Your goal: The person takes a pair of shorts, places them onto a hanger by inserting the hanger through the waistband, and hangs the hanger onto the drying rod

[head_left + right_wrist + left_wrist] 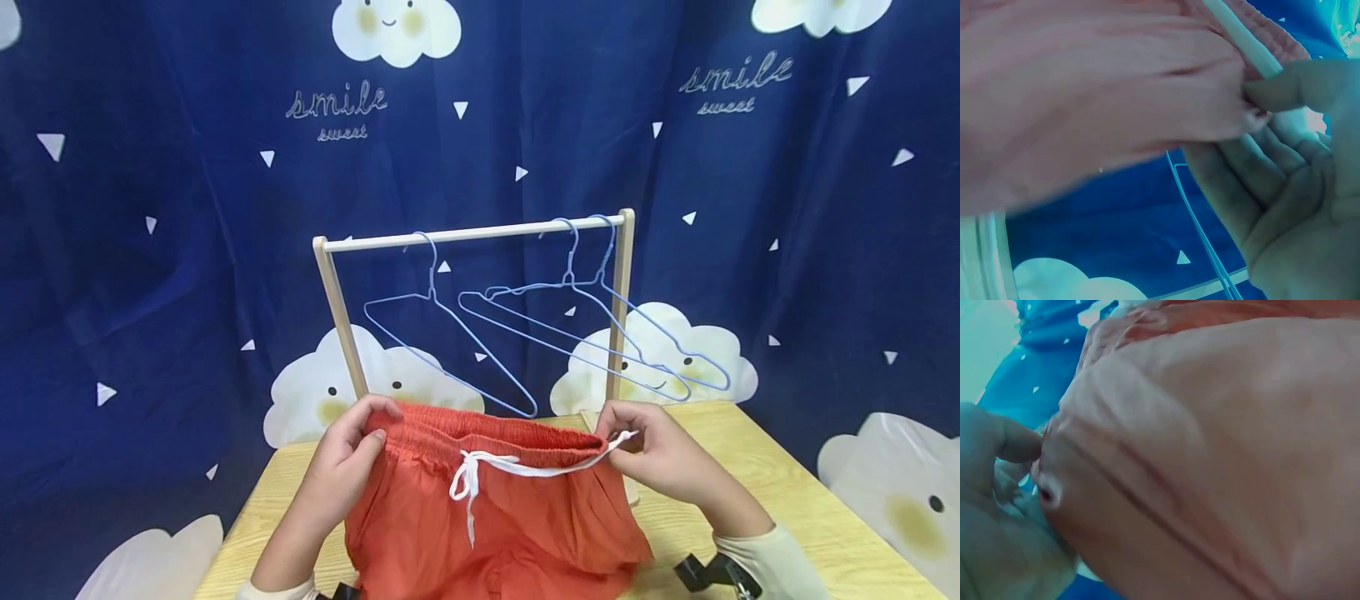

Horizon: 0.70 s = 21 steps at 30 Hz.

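Observation:
A pair of red-orange shorts (480,517) hangs between my two hands over the table, its elastic waistband up and slightly gaping. My left hand (348,458) pinches the waistband at its left end, thumb in front. At the other end, my right hand (656,450) pinches the waistband between thumb and fingers. A white drawstring (468,475), tied in a bow at the front, runs along the band to my right hand. In the right wrist view, the thumb presses by the drawstring (1247,40). Cloth fills most of the left wrist view beside my left hand (1004,506).
Behind the shorts stands a wooden rack (480,233) on a light wood table (757,475). One blue wire hanger (432,275) hangs left of the middle, and two more hangers (573,267) hang near the right post. A dark blue curtain (187,250) with clouds forms the backdrop.

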Available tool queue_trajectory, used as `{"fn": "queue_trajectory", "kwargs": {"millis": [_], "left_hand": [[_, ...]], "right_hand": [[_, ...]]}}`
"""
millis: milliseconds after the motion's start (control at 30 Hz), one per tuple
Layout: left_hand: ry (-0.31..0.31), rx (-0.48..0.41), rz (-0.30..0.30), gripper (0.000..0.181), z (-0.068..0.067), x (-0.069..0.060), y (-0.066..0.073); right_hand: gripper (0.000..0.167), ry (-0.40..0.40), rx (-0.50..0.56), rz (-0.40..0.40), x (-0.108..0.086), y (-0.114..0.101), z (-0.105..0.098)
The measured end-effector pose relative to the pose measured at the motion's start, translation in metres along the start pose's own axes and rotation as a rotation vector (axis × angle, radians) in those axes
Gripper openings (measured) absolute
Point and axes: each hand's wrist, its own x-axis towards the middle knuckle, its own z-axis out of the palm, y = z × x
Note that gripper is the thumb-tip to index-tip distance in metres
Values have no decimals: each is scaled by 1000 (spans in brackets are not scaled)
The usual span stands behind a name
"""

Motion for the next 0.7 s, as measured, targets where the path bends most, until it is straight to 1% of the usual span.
{"fn": "queue_trajectory", "kwargs": {"millis": [100, 133, 167, 233, 300, 333, 400, 467, 533, 633, 700], "left_hand": [[34, -23, -42, 18, 5, -1, 3], [46, -15, -63, 14, 7, -1, 4], [60, 3, -80, 12, 8, -1, 4], [93, 67, -123, 10, 10, -1, 5], [115, 133, -158, 13, 11, -2, 6], [121, 156, -169, 16, 12, -2, 6], [125, 171, -177, 18, 13, -4, 7], [101, 158, -164, 20, 15, -4, 7], [54, 143, -143, 23, 17, -5, 7], [-22, 127, -123, 32, 22, -5, 7], [-60, 130, -119, 38, 26, -4, 7]], "right_hand": [[33, -117, 1, 21, -1, 0, 2], [34, -156, -5, 30, -1, -1, 4], [33, -194, -13, 39, -2, -1, 6], [32, -265, -29, 59, -2, -2, 10], [32, -324, -46, 72, -1, -2, 16], [31, -351, -55, 78, -1, -2, 19], [30, -400, -78, 83, -1, -1, 26], [30, -441, -105, 92, -2, 2, 34], [28, -470, -158, 76, -2, 7, 41], [25, -511, -215, 69, -2, 16, 51], [26, -517, -244, 63, -1, 21, 55]]}}
